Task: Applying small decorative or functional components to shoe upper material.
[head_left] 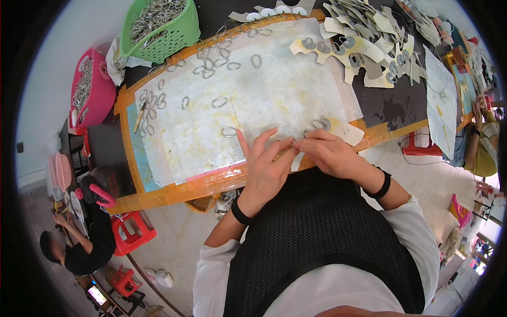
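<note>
Pale wall [39, 105] at far left, with a seated person [90, 253] in black lower down. Next, at upper left, a pink basket [95, 108] and a green basket [171, 46], both full of metal rings. Across the middle, a whitish sheet [185, 140] on a dark table [393, 108], with loose rings [208, 64] at its left and top. Below centre, rests the left hand [266, 165] with outer finger beside a lone ring [224, 132]; pinches narrowly, fingertips against the right hand [331, 153], a small thing [294, 141]; cannot tell its kind. Just right, a cream card [346, 133]; at upper right, heaped cards [367, 50].
</note>
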